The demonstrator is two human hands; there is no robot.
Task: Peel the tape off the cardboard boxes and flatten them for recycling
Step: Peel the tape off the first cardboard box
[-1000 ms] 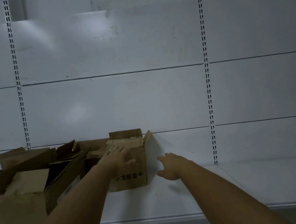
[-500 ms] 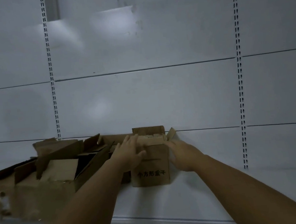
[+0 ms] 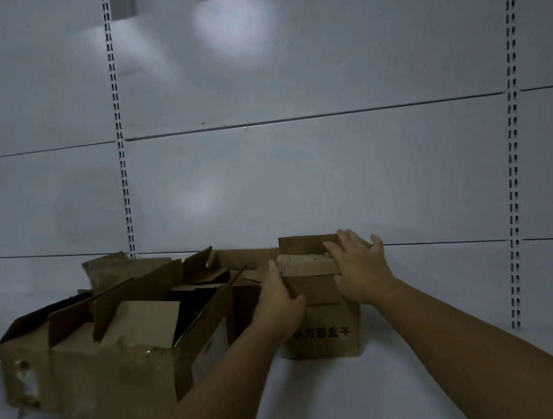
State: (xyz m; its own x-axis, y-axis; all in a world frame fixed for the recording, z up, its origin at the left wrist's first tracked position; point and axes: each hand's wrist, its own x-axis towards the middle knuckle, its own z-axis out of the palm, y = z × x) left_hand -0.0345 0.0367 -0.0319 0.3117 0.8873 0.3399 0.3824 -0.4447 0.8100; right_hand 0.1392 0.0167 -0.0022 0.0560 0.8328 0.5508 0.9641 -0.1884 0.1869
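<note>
On the cardboard box (image 3: 329, 317), black print (image 3: 324, 333) reads 小方形盒子.

Single head cam, wide-angle. Faced fwd, slightly down, onto white back panel (image 3: 299, 180) & shelf (image 3: 336, 389); close range, left hand (image 3: 279, 305) & right hand (image 3: 362, 270) lower-centre.

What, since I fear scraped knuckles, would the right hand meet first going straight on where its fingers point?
Probably the upright rear flap of the small box; the right hand lies open over its top, fingers aimed there. Depth is unclear: it might clear the flap's edge and reach the back panel.
</note>
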